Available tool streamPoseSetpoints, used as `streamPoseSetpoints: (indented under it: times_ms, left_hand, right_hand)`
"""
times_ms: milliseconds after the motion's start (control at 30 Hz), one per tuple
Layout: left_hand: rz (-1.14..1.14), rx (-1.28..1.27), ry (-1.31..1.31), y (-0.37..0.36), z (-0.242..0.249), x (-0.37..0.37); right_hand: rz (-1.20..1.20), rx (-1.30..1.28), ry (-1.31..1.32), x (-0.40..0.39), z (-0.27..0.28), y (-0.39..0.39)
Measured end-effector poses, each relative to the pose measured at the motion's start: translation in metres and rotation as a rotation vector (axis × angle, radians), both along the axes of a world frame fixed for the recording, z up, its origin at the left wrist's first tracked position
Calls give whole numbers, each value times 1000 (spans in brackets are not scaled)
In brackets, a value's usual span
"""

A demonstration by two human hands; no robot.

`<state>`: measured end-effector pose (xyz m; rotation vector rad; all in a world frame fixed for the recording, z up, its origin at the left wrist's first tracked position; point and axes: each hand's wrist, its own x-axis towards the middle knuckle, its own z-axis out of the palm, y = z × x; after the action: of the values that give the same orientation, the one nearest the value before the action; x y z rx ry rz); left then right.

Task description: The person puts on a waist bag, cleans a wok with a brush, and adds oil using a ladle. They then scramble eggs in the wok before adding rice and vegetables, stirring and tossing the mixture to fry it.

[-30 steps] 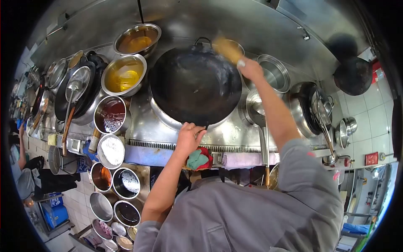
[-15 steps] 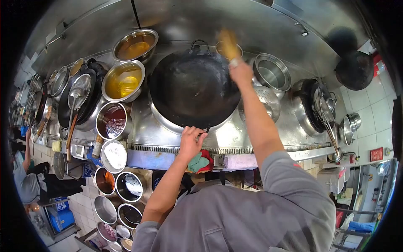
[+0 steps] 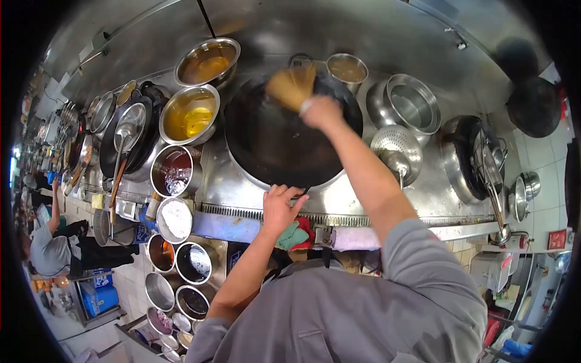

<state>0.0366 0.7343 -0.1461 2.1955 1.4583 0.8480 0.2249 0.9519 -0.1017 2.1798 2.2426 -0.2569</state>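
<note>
A big black wok point(image 3: 281, 151) sits on the steel range in front of me. My left hand point(image 3: 280, 207) is closed at its near edge, on the small handle there. Over the far part of the wok, my right hand point(image 3: 322, 113) grips a bamboo wok brush point(image 3: 290, 86). The bristles fan out to the left and are blurred, low over the inside of the wok. Behind and right of the brush stands a small metal pot point(image 3: 347, 68) of cloudy liquid. A perforated strainer point(image 3: 395, 148) with a ladle on it lies right of the wok.
Bowls of yellow oil point(image 3: 190, 115) and amber liquid point(image 3: 207, 63) stand left of the wok. Pots of sauce point(image 3: 175, 171) and white powder point(image 3: 175, 219) run down the left side. A water pot point(image 3: 413, 104) is at right. Another person point(image 3: 54, 242) works far left.
My right hand has moved the brush leftward from the small pot into the wok. My left hand stays at the wok's near handle. The view has shifted slightly.
</note>
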Motion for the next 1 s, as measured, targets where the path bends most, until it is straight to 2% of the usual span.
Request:
streamPoseSetpoints:
  times_ms: [67, 133, 167, 200, 267, 300, 333, 400, 467, 500, 533, 600, 633, 667, 733, 767, 833, 867, 900, 933, 967, 1000]
  left_hand:
    - [-15, -13, -16, 1, -3, -1]
    - [-14, 37, -95, 8, -13, -3]
    - [-27, 46, -93, 9, -14, -4]
    - [-48, 64, -87, 7, -13, -5]
    - [-45, 52, -61, 5, -8, -4]
    - [-37, 56, -77, 6, -9, -3]
    - [-32, 57, -92, 5, -9, -2]
    - [-25, 28, -76, 4, -7, 0]
    - [-11, 9, -51, 3, -3, -1]
    - [-16, 29, -43, -1, -2, -1]
    - [-4, 63, -47, 3, -3, 2]
    - [3, 61, -68, 9, -12, 6]
    - [-1, 57, -83, 3, -16, 5]
    - [-2, 67, -85, 7, -13, 6]
    - [-2, -18, -73, 5, -8, 8]
    - [-25, 50, -140, 5, -11, 8]
    - [-14, 37, -111, 7, -9, 7]
    - [-13, 19, -74, 5, -8, 6]
    - [-9, 7, -49, 6, -9, 5]
    - [-20, -3, -48, 1, -15, 2]
    - [-34, 3, -61, 0, -23, 0]
    - [-28, 37, -78, 8, -25, 0]
  right_hand:
    - [232, -349, 372, -35, 11, -53]
    - [355, -717, 575, 12, 64, -59]
    - [359, -842, 477, 45, 54, -34]
    - [404, -798, 360, 77, 52, -10]
    - [229, -252, -138, 110, 73, 32]
    - [8, 206, 186, 136, 53, 42]
    - [8, 200, 190, 119, 36, 40]
    - [-312, 528, 435, 50, 8, 26]
    - [59, 25, 146, -11, -16, -8]
    - [333, -27, 355, -27, -38, -26]
    - [342, -21, 348, -17, -16, -26]
    - [526, -729, 574, 33, 29, -43]
    - [451, -723, 409, 57, 47, -43]
    - [388, -681, 226, 81, 63, -17]
    - [115, 62, -48, 113, 61, 16]
    - [117, 60, -54, 109, 47, 17]
    - [-286, 496, 262, 68, 21, 5]
    - [-242, 316, 274, 45, 8, -6]
    - [-11, 38, 79, 18, -1, -24]
    - [124, -94, 201, -5, 1, -58]
    - [456, -169, 386, -12, 2, -76]
    - [649, -162, 575, 2, -3, -83]
